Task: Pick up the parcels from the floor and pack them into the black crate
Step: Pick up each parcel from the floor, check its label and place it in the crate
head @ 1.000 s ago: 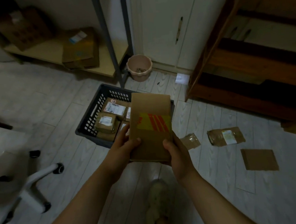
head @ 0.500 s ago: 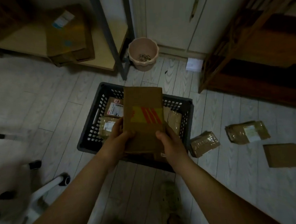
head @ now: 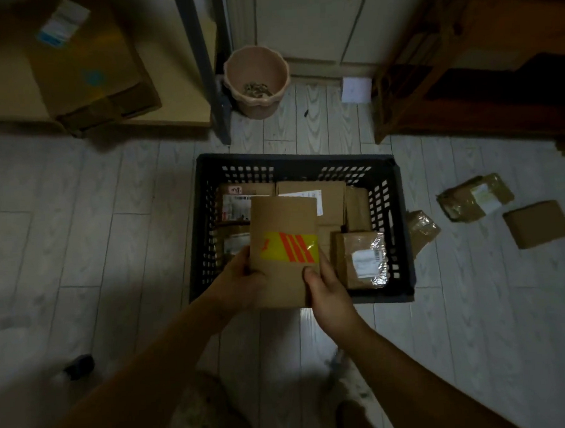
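Fingers (head: 245, 261) of the left hand (head: 237, 283) were curled round the lower left edge of the parcel (head: 283, 220), the thumb on its front face and the rest hidden behind it. The right hand (head: 329, 296) gripped the lower right corner the same way. Its thumb pressed on the front just under the yellow and orange label (head: 289, 247), and its other fingers went behind the right edge. Both grips were closed on the cardboard, not spread. The parcel, flat and brown, rose tilted from the fingers over the near half of the crate (head: 291, 157), its bottom edge about level with the near rim. Whether it touched anything inside could not be told.

Around the fingers the crate held packed goods. A taped parcel (head: 358, 259) with a white label lay just right of the right hand, and a labelled parcel (head: 235, 206) lay beyond the left hand. More brown ones sat behind the held parcel.

Right of the right hand, outside the crate on the floor (head: 97, 256), lay three more. A small packet (head: 421, 228) was just beside the crate wall, a bagged packet (head: 475, 197) farther out, and a plain box (head: 537, 223) farthest. Well beyond the fingers stood a pink bin (head: 256, 81).
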